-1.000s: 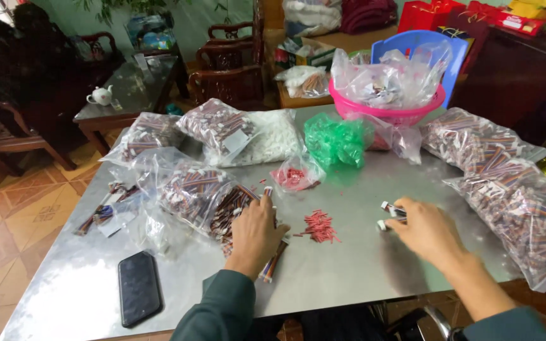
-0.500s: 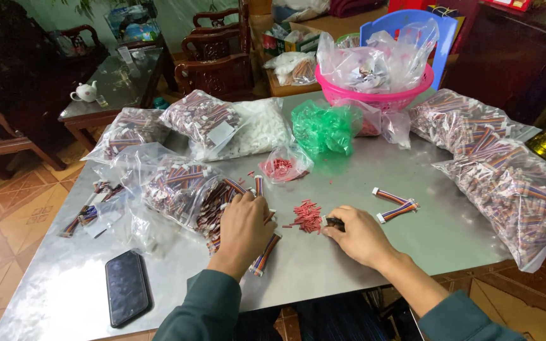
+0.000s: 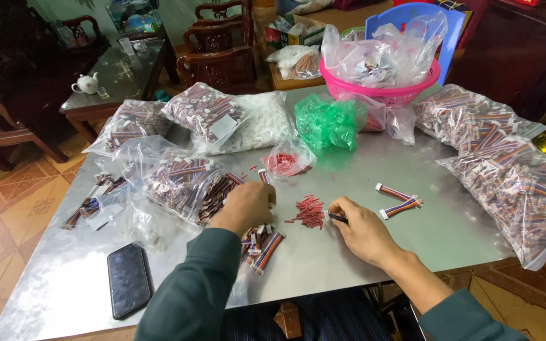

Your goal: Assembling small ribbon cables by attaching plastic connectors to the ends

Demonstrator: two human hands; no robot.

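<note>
Two hands down: right hand (image 3: 364, 230), back from the loose cables (image 3: 399, 201), pinches a thin dark tool (image 3: 338, 219), probably tweezers, at red pieces (image 3: 309, 211); left hand (image 3: 246, 205) closed over cable bundle (image 3: 261, 242).

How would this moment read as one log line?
left hand: resting on multicoloured ribbon cable pieces | right hand: pinching thin dark tool beside small red connector pile | surface: grey metal table

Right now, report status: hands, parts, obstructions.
Left hand resting on ribbon cables. Right hand pinching a small dark tool at the red pieces. Nothing between them.
</note>
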